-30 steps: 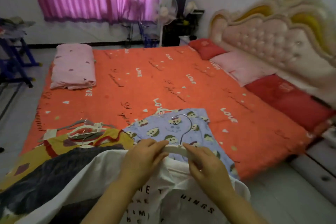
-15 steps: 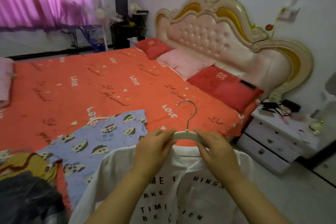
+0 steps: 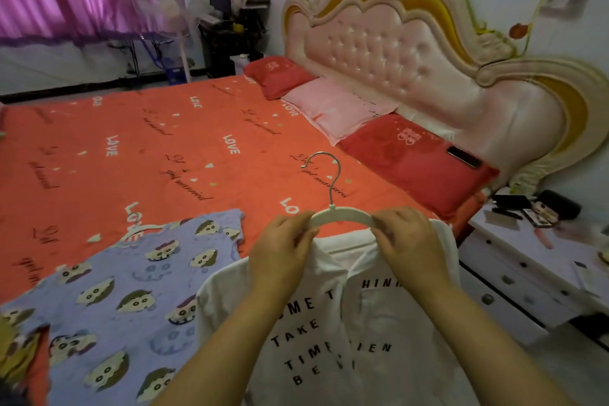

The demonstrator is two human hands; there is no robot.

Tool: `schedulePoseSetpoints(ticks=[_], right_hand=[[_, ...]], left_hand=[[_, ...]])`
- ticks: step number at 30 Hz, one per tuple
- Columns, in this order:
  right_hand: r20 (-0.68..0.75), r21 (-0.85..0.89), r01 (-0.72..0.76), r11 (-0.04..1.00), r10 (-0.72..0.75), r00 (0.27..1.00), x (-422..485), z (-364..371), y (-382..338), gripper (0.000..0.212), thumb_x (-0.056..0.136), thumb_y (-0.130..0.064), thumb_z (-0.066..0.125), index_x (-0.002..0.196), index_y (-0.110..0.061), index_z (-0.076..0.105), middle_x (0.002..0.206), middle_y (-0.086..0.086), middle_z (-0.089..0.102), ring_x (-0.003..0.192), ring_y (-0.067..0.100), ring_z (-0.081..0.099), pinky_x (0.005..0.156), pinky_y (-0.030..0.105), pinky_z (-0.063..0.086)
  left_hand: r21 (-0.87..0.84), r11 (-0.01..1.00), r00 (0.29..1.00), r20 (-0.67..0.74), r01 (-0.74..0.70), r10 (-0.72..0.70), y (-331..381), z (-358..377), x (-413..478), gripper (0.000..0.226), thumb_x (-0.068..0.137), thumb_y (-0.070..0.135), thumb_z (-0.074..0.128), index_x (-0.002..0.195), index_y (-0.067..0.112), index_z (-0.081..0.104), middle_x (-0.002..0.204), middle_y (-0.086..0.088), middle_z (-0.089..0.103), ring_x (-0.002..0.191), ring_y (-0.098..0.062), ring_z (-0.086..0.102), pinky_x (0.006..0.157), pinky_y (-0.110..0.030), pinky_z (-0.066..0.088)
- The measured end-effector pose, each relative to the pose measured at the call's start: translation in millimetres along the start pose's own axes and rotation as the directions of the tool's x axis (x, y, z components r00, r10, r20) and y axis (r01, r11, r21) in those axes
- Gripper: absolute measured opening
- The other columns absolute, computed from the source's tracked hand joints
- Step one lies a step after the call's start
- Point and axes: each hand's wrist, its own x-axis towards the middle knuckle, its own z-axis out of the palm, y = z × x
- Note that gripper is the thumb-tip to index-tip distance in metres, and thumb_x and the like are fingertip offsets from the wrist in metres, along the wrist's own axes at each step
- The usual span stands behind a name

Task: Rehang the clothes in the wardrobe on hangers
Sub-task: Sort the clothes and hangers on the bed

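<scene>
The broad bed under an orange printed sheet (image 3: 164,148) fills most of the view. In front of its near corner the white T-shirt with black lettering (image 3: 346,339) hangs in the air, its neck on the white plastic hanger with a metal hook (image 3: 342,216). The step in hand looks like seating the shirt: the left hand (image 3: 280,254) pinches one end of the hanger's curved top together with the collar, and the right hand (image 3: 408,241) pinches the other end. Next, the shoulders likely need smoothing level, then one hand must shift to the hook to carry it off — no wardrobe shows in this view.

A lilac cartoon-print garment (image 3: 131,290) lies flat on the sheet just left of the shirt, what looks like another pale hanger at its neck. A white drawered nightstand (image 3: 527,273) stands close on the right — the hem could brush it in turning. A dark phone (image 3: 464,156) rests on a red pillow.
</scene>
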Motion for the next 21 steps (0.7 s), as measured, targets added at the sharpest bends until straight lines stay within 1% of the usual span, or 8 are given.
schedulePoseSetpoints(ticks=[3, 6, 8, 11, 15, 18, 20, 21], right_hand=[[0.017, -0.014, 0.024, 1.0, -0.024, 1.0, 43, 25, 18, 0.013, 0.072, 0.001, 0.075, 0.083, -0.003, 0.069, 0.077, 0.011, 0.064, 0.071, 0.035, 0.057, 0.063, 0.046, 0.048], [0.054, -0.049, 0.061, 0.997, -0.059, 0.997, 84, 47, 34, 0.017, 0.065, 0.004, 0.08, 0.074, -0.001, 0.066, 0.073, 0.013, 0.063, 0.064, 0.036, 0.057, 0.057, 0.046, 0.049], [0.08, -0.048, 0.053, 0.997, -0.049, 0.996, 110, 61, 44, 0.02, 0.063, 0.003, 0.081, 0.075, 0.0, 0.065, 0.073, 0.013, 0.061, 0.065, 0.036, 0.056, 0.058, 0.044, 0.047], [0.092, -0.043, 0.047, 0.998, -0.043, 0.995, 146, 83, 55, 0.018, 0.067, 0.002, 0.079, 0.077, 0.001, 0.064, 0.075, 0.015, 0.061, 0.067, 0.036, 0.057, 0.06, 0.044, 0.046], [0.126, -0.012, 0.078, 0.997, -0.076, 0.989, 198, 122, 71, 0.014, 0.072, -0.001, 0.077, 0.075, -0.001, 0.064, 0.072, 0.013, 0.062, 0.067, 0.036, 0.057, 0.061, 0.045, 0.046], [0.159, 0.014, 0.086, 0.996, -0.087, 0.983, 228, 150, 86, 0.013, 0.073, -0.003, 0.077, 0.077, -0.002, 0.065, 0.072, 0.012, 0.063, 0.068, 0.035, 0.057, 0.061, 0.045, 0.047], [0.212, 0.048, 0.098, 0.994, -0.106, 0.971, 251, 179, 99, 0.012, 0.074, -0.004, 0.076, 0.078, -0.001, 0.065, 0.073, 0.012, 0.063, 0.068, 0.035, 0.057, 0.061, 0.044, 0.046], [0.251, 0.069, 0.095, 0.993, -0.11, 0.962, 263, 196, 106, 0.011, 0.075, -0.005, 0.075, 0.078, -0.001, 0.065, 0.073, 0.012, 0.063, 0.069, 0.035, 0.057, 0.061, 0.045, 0.046]], left_hand=[[-0.012, 0.999, 0.999, -0.009, 0.037, -0.037, -19, 24, 43, 0.027, 0.086, 0.02, 0.066, 0.112, 0.023, 0.068, 0.091, 0.004, 0.063, 0.078, -0.008, 0.05, 0.062, -0.024, 0.037], [-0.033, 0.997, 0.998, 0.006, 0.069, -0.069, -31, 42, 81, 0.027, 0.085, 0.02, 0.066, 0.112, 0.023, 0.068, 0.091, 0.002, 0.064, 0.082, -0.014, 0.055, 0.064, -0.024, 0.038], [-0.035, 0.997, 0.998, 0.014, 0.069, -0.069, -38, 52, 106, 0.027, 0.085, 0.02, 0.066, 0.112, 0.022, 0.068, 0.092, 0.002, 0.065, 0.085, -0.015, 0.057, 0.065, -0.024, 0.039], [-0.046, 0.992, 0.993, 0.019, 0.12, -0.12, -50, 66, 141, 0.026, 0.086, 0.022, 0.065, 0.113, 0.023, 0.068, 0.097, 0.003, 0.066, 0.089, -0.015, 0.058, 0.071, -0.026, 0.043], [-0.03, 0.986, 0.986, -0.017, 0.165, -0.166, -73, 84, 190, 0.026, 0.086, 0.024, 0.064, 0.112, 0.027, 0.067, 0.095, 0.005, 0.064, 0.085, -0.013, 0.056, 0.067, -0.026, 0.039], [-0.009, 0.98, 0.98, -0.015, 0.197, -0.197, -91, 97, 222, 0.027, 0.086, 0.024, 0.064, 0.113, 0.027, 0.067, 0.095, 0.003, 0.064, 0.085, -0.015, 0.055, 0.069, -0.03, 0.044], [0.013, 0.973, 0.973, -0.013, 0.232, -0.231, -110, 111, 247, 0.027, 0.086, 0.024, 0.064, 0.113, 0.026, 0.067, 0.095, 0.001, 0.064, 0.086, -0.017, 0.055, 0.071, -0.032, 0.045], [0.032, 0.967, 0.967, -0.019, 0.254, -0.254, -122, 118, 258, 0.026, 0.086, 0.024, 0.064, 0.113, 0.027, 0.067, 0.094, 0.001, 0.064, 0.086, -0.017, 0.055, 0.071, -0.031, 0.044]])
